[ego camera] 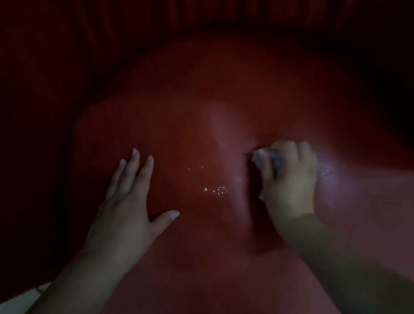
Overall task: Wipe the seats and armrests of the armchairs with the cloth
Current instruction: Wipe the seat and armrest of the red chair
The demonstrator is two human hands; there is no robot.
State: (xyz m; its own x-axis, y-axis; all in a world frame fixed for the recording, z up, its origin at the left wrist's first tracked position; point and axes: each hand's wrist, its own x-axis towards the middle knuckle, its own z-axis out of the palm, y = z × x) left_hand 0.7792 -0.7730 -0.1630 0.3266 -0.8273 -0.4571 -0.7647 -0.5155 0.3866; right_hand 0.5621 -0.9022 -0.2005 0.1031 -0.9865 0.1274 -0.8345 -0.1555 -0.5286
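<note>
Seat (197, 131) of a red armchair fills the head view under dim light; its cover looks smooth and glossy, probably leather or vinyl, with a few bright droplets (216, 190) near the middle. Right hand (289, 180) is curled around a small pale cloth (264, 159), bunched into a wad, with only its left part showing past the fingers; the wad is pressed onto the seat, right of centre. Left hand (129, 202) lies flat on the seat, left of centre, with fingers straight and spread, thumb out to the side, holding nothing; it appears to brace the body. Surface right of the cloth hand carries a wet-looking sheen (333, 171). Dark red pleated upholstery or drapery (179, 6) rises behind the seat; the armrests cannot be made out in the gloom. Judgement on handling: cloth is light, soft and limp, likely damp, so it should be kept balled in the palm with the fingers over it, as now, to pass pressure to the cover. The cover looks slippery where wet, so the wad should glide easily. Droplets suggest the middle of the seat is not yet wiped.
</note>
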